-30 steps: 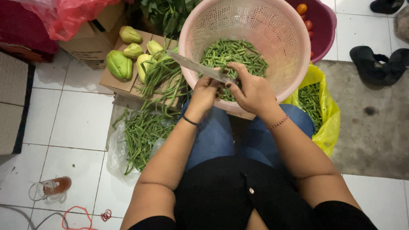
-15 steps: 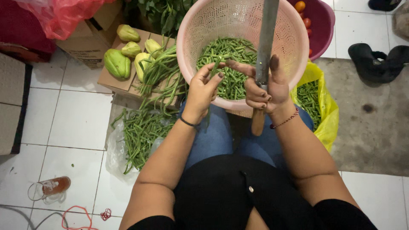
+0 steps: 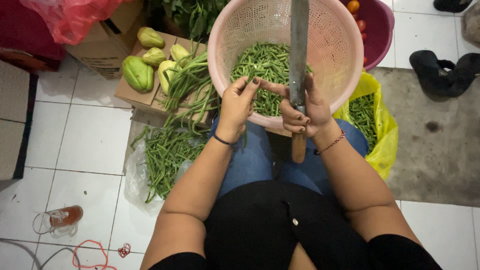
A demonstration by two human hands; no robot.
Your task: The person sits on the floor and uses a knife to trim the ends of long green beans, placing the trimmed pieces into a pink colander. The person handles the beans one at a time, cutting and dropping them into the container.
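Observation:
My right hand [image 3: 304, 113] grips a long knife [image 3: 299, 45] by its wooden handle, blade pointing away over a pink perforated basket [image 3: 340, 55] on my lap. Cut green beans [image 3: 264, 65] lie inside the basket. My left hand [image 3: 238, 106] pinches the end of a green bean at the basket's near rim, fingertips touching my right hand's forefinger beside the blade.
Long green beans [image 3: 167, 150] lie on clear plastic on the tiled floor at left. A cardboard box [image 3: 145, 92] holds chayotes [image 3: 138, 73]. A yellow bag [image 3: 382, 135] with beans sits right, next to a maroon basin [image 3: 377, 25], sandals [image 3: 442, 70], and a glass mug [image 3: 60, 220].
The knife swung from lying slanted across the basket to pointing straight away, and both hands stayed close together at the near rim.

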